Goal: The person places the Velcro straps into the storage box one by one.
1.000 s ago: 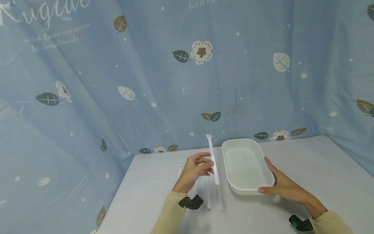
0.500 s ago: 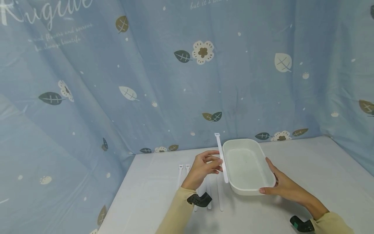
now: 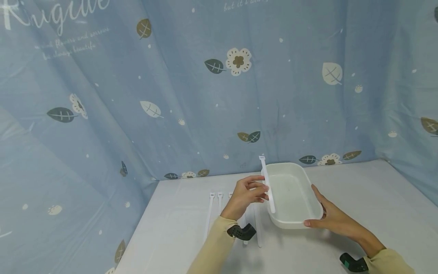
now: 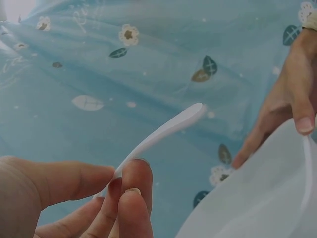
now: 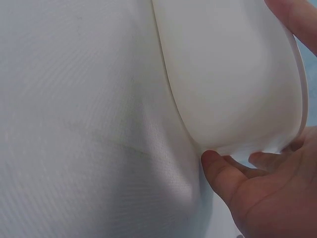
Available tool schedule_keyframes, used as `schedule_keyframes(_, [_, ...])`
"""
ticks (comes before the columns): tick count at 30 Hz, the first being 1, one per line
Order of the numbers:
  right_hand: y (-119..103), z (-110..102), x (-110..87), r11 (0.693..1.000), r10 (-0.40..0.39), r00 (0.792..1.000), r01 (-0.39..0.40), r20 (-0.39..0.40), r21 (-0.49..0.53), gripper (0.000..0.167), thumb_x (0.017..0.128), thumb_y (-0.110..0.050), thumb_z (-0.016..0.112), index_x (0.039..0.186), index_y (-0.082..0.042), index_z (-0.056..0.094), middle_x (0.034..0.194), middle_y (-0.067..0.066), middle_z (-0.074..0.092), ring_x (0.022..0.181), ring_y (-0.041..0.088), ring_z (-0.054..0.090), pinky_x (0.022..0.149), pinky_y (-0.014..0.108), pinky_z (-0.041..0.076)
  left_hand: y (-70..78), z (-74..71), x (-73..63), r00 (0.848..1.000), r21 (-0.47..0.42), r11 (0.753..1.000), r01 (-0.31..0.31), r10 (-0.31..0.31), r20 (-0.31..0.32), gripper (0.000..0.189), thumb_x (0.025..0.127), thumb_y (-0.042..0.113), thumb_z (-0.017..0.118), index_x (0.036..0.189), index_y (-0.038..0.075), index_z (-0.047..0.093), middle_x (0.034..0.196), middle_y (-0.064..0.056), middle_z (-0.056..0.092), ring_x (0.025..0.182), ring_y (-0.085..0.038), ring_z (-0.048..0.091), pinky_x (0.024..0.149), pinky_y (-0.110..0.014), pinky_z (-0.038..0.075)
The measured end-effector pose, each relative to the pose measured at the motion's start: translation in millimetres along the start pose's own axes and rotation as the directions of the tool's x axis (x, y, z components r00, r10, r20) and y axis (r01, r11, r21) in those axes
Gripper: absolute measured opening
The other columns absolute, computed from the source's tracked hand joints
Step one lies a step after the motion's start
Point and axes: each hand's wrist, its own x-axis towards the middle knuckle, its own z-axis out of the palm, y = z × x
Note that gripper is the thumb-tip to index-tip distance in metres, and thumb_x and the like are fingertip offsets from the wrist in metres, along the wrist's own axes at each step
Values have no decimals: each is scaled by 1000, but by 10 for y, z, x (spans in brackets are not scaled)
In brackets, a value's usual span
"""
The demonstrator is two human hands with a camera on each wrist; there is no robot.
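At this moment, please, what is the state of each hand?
Left hand: pinching one white strap.
Right hand: gripping the white container at its near right corner.

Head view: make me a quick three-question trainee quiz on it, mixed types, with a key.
1. True or false: the left hand pinches a white strap.
2. Multiple choice: in the head view, the right hand grips the white tub near its: A upper left corner; B lower right corner; C upper right corner.
3. Fill in: the other straps lie on the ____.

Key: 1 true; 2 B; 3 table.
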Motion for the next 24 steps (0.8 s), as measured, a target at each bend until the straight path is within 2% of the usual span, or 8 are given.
schedule_keyframes(7, [20,1,17,1000,-11,1000,11,-3,5,124,88,-21,82,163,-3,-15,161,42,17,125,44,60,79,24,54,-30,70,57,1000,-3,1000,5,-5,-17,38,96,8,72,133,7,65,99,-5,76,73,-9,72,72,-24,62])
schedule_keyframes(12, [34,3,20,1000,-12,1000,12,-3,6,125,88,-21,82,163,-4,-16,160,42,20,124,43,61,78,22,53,-38,123,87,1000,-15,1000,6,-6,-3,37,96,6,70,133,6,65,102,-9,77,72,-9,72,72,-23,61])
schedule_keyframes(24, [12,0,8,1000,10,1000,-10,5,-4,123,89,-22,81,163,-4,-16,163,42,12,128,48,57,79,22,54,-55,262,156,1000,-23,1000,19,-19,15,35,96,6,70,131,6,66,109,-17,76,72,-8,72,71,-21,60])
